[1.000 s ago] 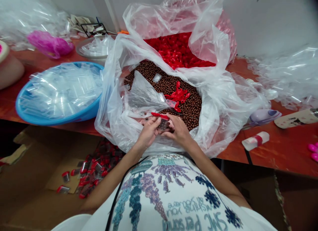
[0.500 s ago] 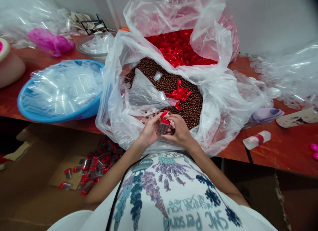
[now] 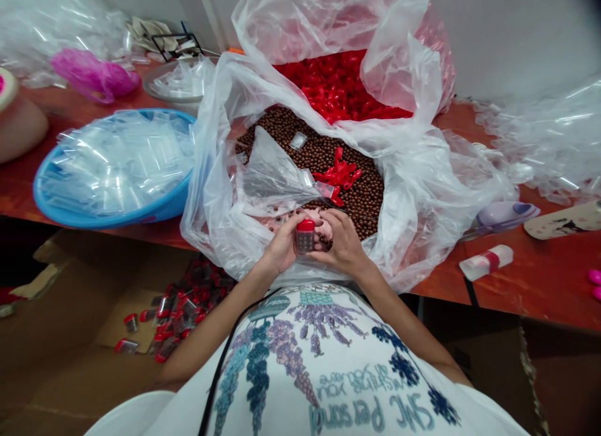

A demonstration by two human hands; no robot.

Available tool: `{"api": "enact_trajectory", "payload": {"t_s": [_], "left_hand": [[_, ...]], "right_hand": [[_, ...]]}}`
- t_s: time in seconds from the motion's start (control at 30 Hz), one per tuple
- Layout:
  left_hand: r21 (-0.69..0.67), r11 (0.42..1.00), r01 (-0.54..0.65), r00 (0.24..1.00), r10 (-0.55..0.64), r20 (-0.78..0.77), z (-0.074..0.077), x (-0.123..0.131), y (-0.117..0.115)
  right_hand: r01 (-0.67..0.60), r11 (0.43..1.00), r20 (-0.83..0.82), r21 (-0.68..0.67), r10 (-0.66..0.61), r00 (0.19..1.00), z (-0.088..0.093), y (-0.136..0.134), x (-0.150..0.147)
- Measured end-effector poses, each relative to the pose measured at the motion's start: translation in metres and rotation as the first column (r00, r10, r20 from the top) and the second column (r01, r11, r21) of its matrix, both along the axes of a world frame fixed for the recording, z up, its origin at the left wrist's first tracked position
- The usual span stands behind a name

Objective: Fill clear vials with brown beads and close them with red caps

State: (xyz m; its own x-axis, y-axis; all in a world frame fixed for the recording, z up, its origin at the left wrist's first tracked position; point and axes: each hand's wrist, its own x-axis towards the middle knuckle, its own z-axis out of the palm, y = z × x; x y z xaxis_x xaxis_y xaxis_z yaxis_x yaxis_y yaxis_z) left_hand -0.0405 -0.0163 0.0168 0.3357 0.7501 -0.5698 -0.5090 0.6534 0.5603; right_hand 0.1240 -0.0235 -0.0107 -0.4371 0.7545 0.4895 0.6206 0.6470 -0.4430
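My left hand [image 3: 282,247] and my right hand [image 3: 342,241] are closed together on a small clear container [image 3: 305,240] full of brown beads, with a red cap [image 3: 305,225] on its top. They hold it upright just in front of a big clear plastic bag [image 3: 422,192] of brown beads [image 3: 361,195]. A few loose red caps [image 3: 340,175] and small clear containers lie on the beads. Behind it a second bag holds a heap of red caps [image 3: 342,89].
A blue basin [image 3: 107,214] of empty clear containers sits on the left of the red-brown table [image 3: 516,286]. Filled red-capped containers [image 3: 178,311] lie in a cardboard box on the floor, lower left. A white-and-red item [image 3: 486,261] and a lilac object [image 3: 504,214] lie at right.
The red cap went from lying across the container's mouth to sitting flat on top of it. Both hands turned the container upright and drew it slightly nearer.
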Motion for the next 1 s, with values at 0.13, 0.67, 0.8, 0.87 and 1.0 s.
{"api": "enact_trajectory", "payload": {"t_s": [0.13,0.67,0.8,0.87,1.0], "left_hand": [[0.024,0.998,-0.05,0.999,0.05,-0.006,0.002,0.006,-0.002],[0.208,0.978,0.029,0.964,0.028,-0.264,-0.019,0.007,-0.007],[0.444,0.884,0.144,0.809,0.153,-0.568,-0.021,-0.027,0.011],[0.475,0.825,0.306,0.651,0.182,-0.737,-0.023,-0.044,0.016],[0.279,0.608,0.743,0.255,0.128,-0.959,-0.027,-0.053,0.012]], "right_hand": [[-0.072,0.997,0.096,0.005,0.071,0.993,0.005,0.0,-0.002],[-0.077,0.997,0.111,-0.01,0.078,0.991,-0.007,0.0,-0.002],[0.054,0.981,0.122,-0.185,-0.032,0.992,-0.007,0.005,0.001],[0.099,0.966,0.138,-0.24,-0.067,0.988,-0.008,0.006,0.003],[0.034,0.948,0.195,-0.317,0.03,0.98,-0.006,0.006,0.001]]}}
